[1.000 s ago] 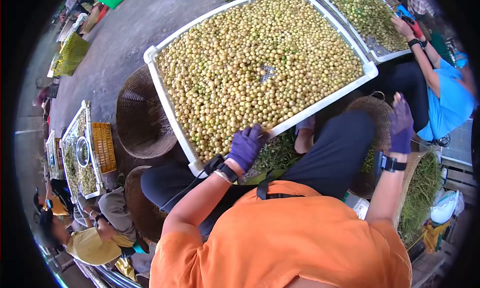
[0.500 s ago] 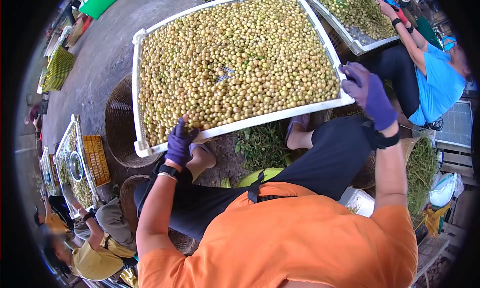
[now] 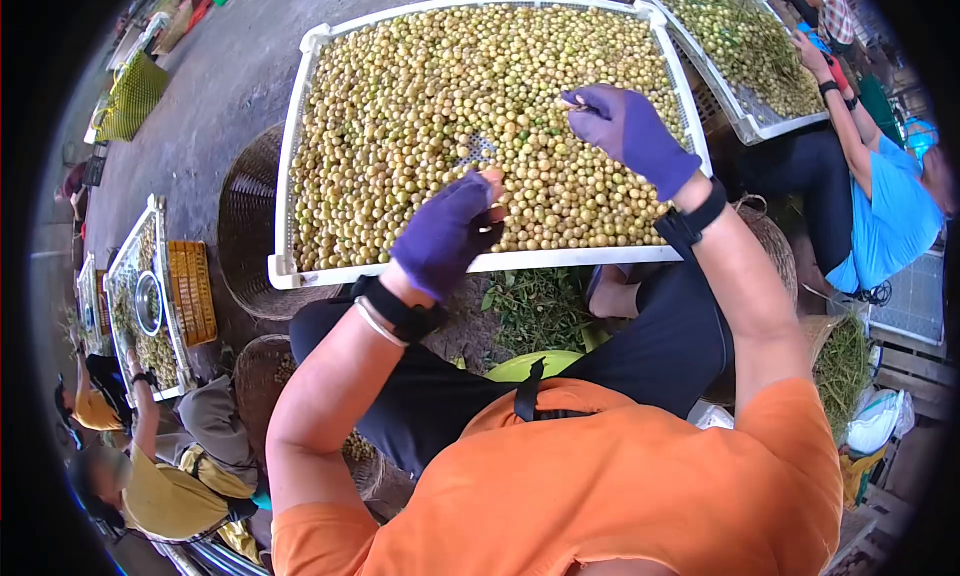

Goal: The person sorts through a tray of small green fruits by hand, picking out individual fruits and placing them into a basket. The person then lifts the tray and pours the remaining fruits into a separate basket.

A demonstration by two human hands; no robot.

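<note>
A large white plastic tray (image 3: 283,272) full of small yellow-green round fruits (image 3: 420,96) lies in front of me, above my knees. My left hand (image 3: 445,234), in a purple glove, hovers over the tray's near edge with its fingers curled down onto the fruits; what is inside them is hidden. My right hand (image 3: 628,128), also gloved in purple, is over the right half of the tray. Its fingertips pinch a small twig (image 3: 572,105) just above the fruits.
A second tray of fruits (image 3: 745,126) stands at the upper right, where a person in a blue shirt (image 3: 895,201) works. Woven baskets (image 3: 245,226) sit left of my tray, leaves (image 3: 535,301) under it. At lower left, people sit by another tray (image 3: 128,276) and a yellow crate (image 3: 192,291).
Both hands have let go of the tray's rim and moved up over the fruits. The tray, which was being shifted, now lies still and more square to me.
</note>
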